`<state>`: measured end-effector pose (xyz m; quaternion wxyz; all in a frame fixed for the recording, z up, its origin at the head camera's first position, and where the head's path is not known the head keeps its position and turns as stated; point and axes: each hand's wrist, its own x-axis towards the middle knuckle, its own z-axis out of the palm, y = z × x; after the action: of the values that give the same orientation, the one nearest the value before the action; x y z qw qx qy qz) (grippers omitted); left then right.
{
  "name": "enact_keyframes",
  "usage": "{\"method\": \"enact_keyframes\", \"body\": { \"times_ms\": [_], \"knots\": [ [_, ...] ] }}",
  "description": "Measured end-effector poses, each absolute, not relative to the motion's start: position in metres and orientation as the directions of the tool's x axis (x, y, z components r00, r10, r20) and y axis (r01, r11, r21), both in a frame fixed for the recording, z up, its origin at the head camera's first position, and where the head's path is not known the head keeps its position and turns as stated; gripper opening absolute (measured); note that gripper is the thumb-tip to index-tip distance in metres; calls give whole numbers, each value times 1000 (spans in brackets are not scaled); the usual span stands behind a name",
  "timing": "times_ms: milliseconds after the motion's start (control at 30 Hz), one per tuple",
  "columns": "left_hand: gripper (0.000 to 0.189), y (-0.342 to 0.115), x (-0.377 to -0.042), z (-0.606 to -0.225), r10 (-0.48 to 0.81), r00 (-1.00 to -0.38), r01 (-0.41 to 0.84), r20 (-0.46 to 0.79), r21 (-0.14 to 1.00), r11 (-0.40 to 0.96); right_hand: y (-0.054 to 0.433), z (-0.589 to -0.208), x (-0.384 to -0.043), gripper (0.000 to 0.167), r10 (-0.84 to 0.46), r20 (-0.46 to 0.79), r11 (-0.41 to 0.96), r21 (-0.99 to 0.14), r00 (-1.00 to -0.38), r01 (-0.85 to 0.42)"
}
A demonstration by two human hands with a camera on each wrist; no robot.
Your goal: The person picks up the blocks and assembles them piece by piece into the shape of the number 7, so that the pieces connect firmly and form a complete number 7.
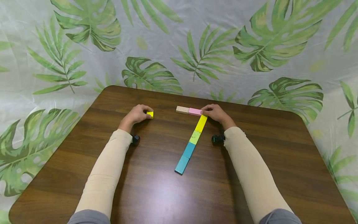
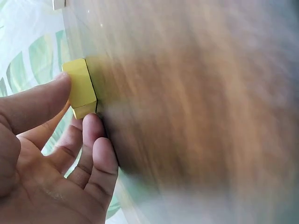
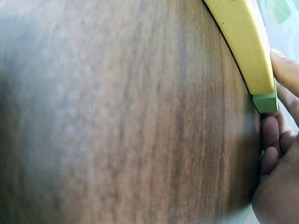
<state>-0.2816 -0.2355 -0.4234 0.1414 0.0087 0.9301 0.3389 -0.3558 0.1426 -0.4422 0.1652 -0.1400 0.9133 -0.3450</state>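
My left hand (image 1: 137,114) is at the back left of the table, pinching a small yellow block (image 1: 150,114) between thumb and fingers. In the left wrist view the thumb presses one side of it, with fingertips below. My right hand (image 1: 215,112) is at the corner where a pink block (image 1: 195,111) meets the long yellow block (image 1: 201,123). The right wrist view shows its thumb and curled fingers around a green block (image 3: 265,102) at the yellow block's end; the hand covers this piece in the head view.
From the yellow block a slanting row runs toward me: a light green block (image 1: 194,137), then two teal blocks (image 1: 182,165). A bare wood block (image 1: 182,109) adjoins the pink one on the left. A leaf-print cloth (image 1: 201,18) hangs behind the brown table (image 1: 84,146).
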Motion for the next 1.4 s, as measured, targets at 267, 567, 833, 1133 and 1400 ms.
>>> {"method": "enact_keyframes", "body": {
  "times_ms": [267,567,833,1133,1400],
  "knots": [
    [43,-232,-287,-423,119,-954,-95,-274,655,749,141,-443,-356,38,-373,-202,732,-664,-906,-153],
    [45,-224,-299,-426,112,-956,-116,-272,701,703,145,-443,-356,38,-368,-202,730,-667,-908,-148],
    [44,-203,-311,-429,62,-958,-170,-280,728,665,146,-446,-355,37,-371,-197,715,-684,-908,-144],
    [42,-195,-315,-430,54,-967,-143,-247,711,688,144,-447,-355,37,-393,-184,709,-685,-901,-169],
    [43,-185,-321,-429,92,-973,-79,-210,683,726,144,-443,-356,37,-388,-189,713,-682,-902,-163]
  ]
}}
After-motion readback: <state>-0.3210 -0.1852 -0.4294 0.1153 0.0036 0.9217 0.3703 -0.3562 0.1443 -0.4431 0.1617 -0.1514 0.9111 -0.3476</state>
